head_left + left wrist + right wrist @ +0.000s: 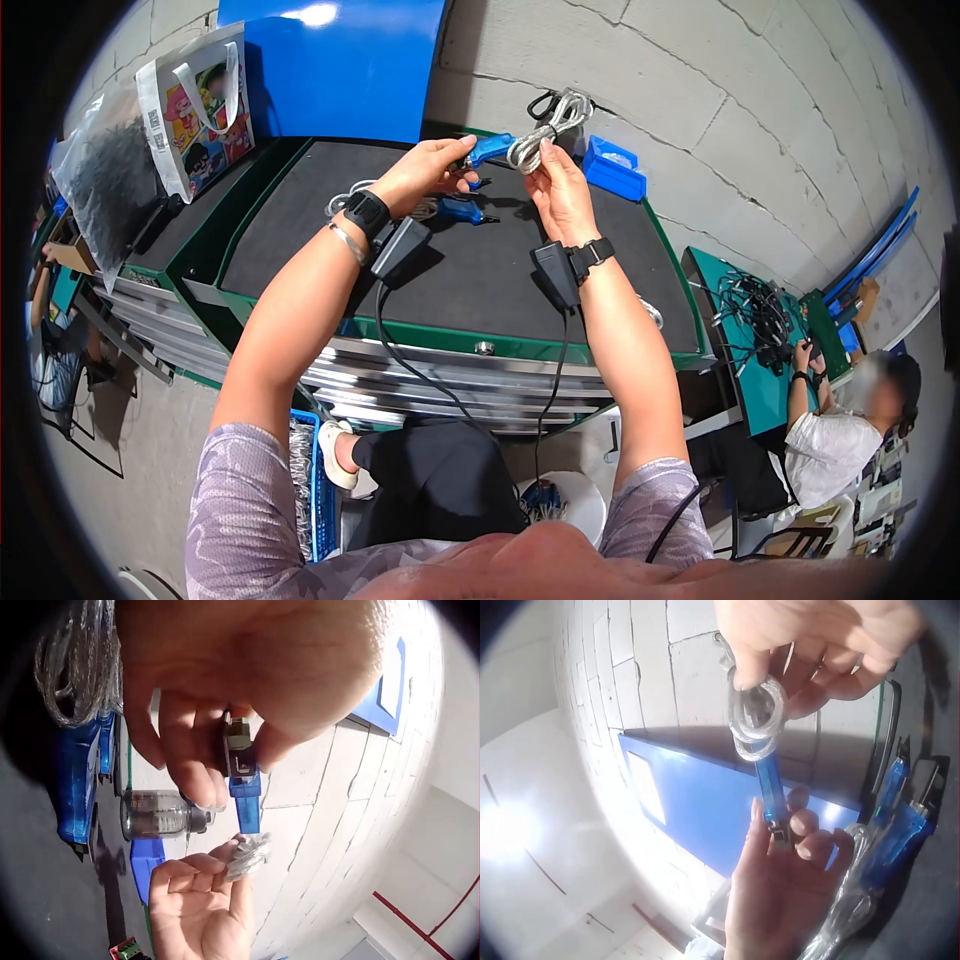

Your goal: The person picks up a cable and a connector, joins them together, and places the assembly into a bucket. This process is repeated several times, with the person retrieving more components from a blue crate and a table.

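The left hand [425, 172] pinches the end of a blue translucent connector [489, 150] between thumb and fingers, above the dark mat. A coiled clear-grey cable [552, 130] joins it, and the right hand [562, 195] pinches that coil. In the left wrist view, a small dark piece with a green block [238, 735] sits between the left fingertips at the blue connector [246, 806]. The right wrist view shows the coil [756, 720] hanging under the right thumb. More blue connectors [462, 210] with coiled cable lie on the mat beneath the left hand.
The dark mat [300, 230] covers a green-edged cabinet. Behind it are a blue bin [614, 172] and, in the left wrist view, a clear bottle [157, 814]. A printed bag [200, 115] stands at left. At right, a person [835, 450] sits by a green table with black cables [755, 315].
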Motion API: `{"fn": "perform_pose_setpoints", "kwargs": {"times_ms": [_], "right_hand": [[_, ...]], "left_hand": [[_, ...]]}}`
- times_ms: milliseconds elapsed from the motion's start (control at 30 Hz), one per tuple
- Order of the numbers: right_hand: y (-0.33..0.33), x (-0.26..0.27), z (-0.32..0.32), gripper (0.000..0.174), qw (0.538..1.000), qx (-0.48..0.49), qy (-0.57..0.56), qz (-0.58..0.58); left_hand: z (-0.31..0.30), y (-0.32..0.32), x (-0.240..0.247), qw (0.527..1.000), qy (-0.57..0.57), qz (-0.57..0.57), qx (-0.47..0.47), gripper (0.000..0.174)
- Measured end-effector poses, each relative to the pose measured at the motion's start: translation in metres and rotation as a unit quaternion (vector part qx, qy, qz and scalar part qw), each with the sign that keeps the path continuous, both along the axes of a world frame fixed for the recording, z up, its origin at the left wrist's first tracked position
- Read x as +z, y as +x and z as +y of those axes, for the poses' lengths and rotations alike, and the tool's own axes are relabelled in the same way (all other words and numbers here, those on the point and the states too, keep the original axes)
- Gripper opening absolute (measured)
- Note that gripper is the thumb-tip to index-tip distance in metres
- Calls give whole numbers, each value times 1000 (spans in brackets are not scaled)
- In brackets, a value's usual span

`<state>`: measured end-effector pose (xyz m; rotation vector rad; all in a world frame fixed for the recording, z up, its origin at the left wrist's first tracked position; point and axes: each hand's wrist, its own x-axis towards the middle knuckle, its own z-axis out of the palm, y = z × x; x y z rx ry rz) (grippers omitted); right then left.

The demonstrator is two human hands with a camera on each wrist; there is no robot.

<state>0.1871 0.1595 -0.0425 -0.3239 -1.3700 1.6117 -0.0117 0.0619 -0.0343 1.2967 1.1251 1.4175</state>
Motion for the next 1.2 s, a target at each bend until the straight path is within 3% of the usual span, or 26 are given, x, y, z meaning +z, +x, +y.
{"fn": "perform_pose_setpoints", "kwargs": {"times_ms": [267,333,367,733,800,1200], "right_hand": [[1,6,-4,40,998,25,-47,-17],[1,5,-1,40,998,26,-55,-32],[2,4,0,49,998,28,-47,-38],[2,2,6,53,993,115,21,7],[2,2,7,54,992,116,55,15],[2,9,-2,45,980,162,103,-61]], "left_hand": [[0,0,3,999,26,19,27,34],[-2,5,5,990,80,102,55,34],[-1,6,3,989,98,104,44,35],[-7,10,8,990,99,93,37,39],[-3,6,6,980,107,117,117,38],[-13,3,20,964,153,28,216,39]]}}
